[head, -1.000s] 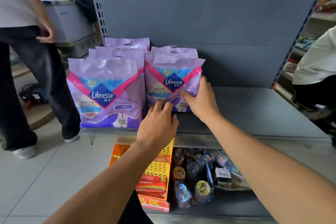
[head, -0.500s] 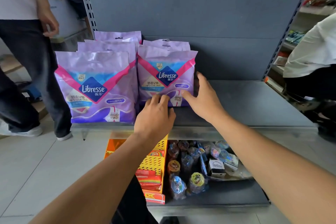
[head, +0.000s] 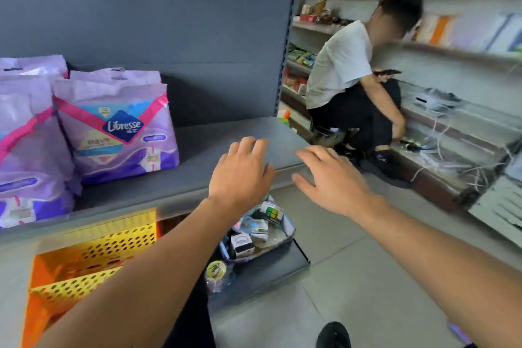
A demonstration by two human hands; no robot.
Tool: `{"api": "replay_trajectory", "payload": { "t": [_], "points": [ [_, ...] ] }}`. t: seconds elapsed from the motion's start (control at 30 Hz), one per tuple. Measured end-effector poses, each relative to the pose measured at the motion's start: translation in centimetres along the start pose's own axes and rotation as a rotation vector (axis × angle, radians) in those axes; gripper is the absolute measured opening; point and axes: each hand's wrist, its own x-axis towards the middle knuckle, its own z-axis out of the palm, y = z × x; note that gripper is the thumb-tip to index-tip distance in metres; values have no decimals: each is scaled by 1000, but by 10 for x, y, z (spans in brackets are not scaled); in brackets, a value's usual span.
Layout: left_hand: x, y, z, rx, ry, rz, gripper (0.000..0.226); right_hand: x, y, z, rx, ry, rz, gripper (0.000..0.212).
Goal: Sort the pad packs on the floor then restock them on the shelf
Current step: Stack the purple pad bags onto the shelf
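Two rows of pad packs (head: 118,127) upright on shelf (head: 234,133), right side bare; left hand (head: 240,175), right hand (head: 333,181) spread, holding nothing, so more restocking likely

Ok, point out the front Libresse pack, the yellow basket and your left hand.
Libresse pack (head: 118,133): head view, on its printed front panel.
Yellow basket (head: 113,243): head view, on its perforated wall.
Left hand (head: 240,175): head view, on the back of the hand.
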Motion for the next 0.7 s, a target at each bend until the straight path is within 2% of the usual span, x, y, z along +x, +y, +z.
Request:
{"api": "replay_trajectory", "payload": {
  "t": [0.17, 0.3, 0.53, 0.7],
  "points": [
    [27, 96, 43, -6, -151, 184, 46, -67, 103, -6, -56, -57, 229, 59],
    [35, 191, 100, -1, -293, 332, 47, -148, 190, 13, 1, -161, 453, 59],
    [12, 343, 218, -24, -554, 516, 49, -291, 317, 82, 120, -346, 804, 59],
    [4, 400, 317, -76, -670, 567, 47, -336, 382, 158, 166, -519, 943, 64]
  ]
}}
